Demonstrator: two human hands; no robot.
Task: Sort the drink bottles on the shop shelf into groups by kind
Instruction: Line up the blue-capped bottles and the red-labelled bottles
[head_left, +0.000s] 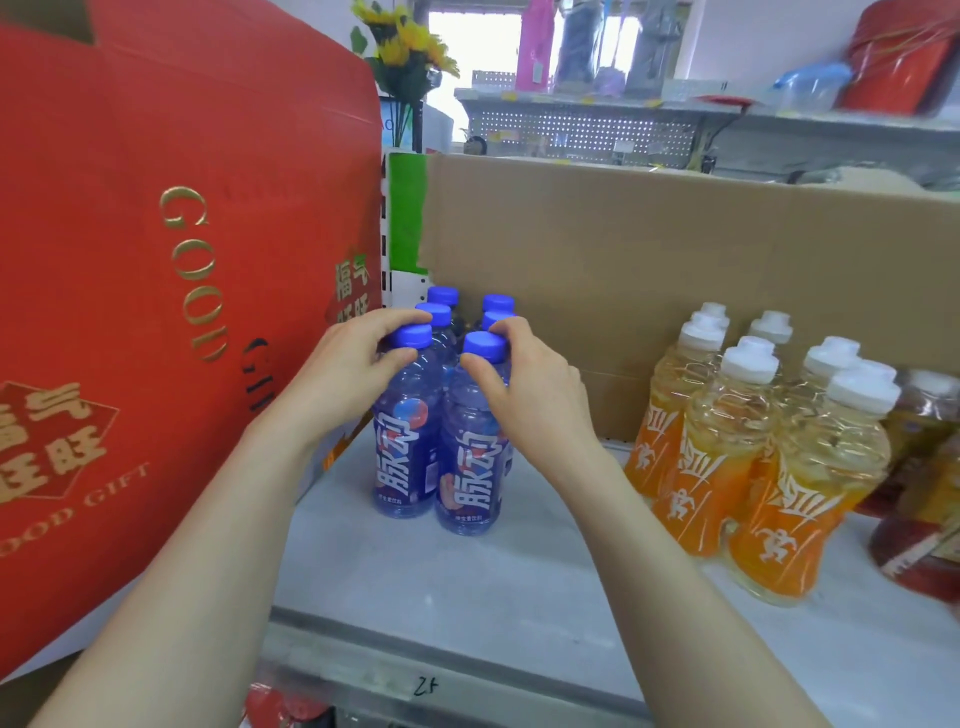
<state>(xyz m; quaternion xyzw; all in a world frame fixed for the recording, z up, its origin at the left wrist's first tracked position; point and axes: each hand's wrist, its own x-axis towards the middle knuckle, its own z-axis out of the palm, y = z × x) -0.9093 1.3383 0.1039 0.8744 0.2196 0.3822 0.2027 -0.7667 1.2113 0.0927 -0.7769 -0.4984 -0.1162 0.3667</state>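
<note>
Our left hand grasps one blue bottle by its neck, our right hand another, both standing on the shelf.

We see a bright, evenly lit scene, daylight blowing out the window at top centre, soft faint shadows on the shelf, wide-angle bending at the edges, motion blur on the upper-right goods.

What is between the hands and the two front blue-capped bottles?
Nothing visible. The left hand already grips the front left blue-capped bottle at its cap, and the right hand grips the front right one.
</note>
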